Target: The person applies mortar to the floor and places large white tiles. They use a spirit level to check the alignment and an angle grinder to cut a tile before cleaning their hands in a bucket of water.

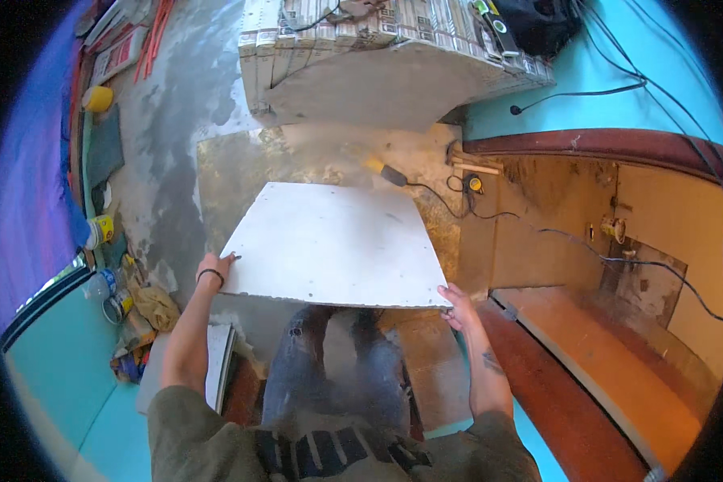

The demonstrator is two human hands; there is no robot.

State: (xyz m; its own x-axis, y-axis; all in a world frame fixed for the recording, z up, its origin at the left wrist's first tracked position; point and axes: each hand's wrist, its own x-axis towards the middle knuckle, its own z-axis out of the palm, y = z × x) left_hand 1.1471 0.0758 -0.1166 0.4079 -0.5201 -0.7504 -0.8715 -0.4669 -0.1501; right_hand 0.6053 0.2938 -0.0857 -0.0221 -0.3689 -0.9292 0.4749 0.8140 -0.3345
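Note:
In front of my knees I hold a large white tile [337, 241], its pale face turned up. The face carries a few dark specks, and the near edge looks rough. My left hand [215, 271] grips the near left corner, thumb on top and the other fingers mostly hidden below. At the near right corner my right hand [458, 308] is closed on the edge, with fingers curled beneath. Just beyond the far edge lies a yellow and black corded power tool [387, 172], partly blurred.
Stacked cartons [345, 40] stand ahead, with a grey slab [377, 84] against them and a spirit level [496, 28] on top. A tape measure [475, 184] and a black cord [586, 257] lie to the right. Tins [117, 305] and bags line the left wall.

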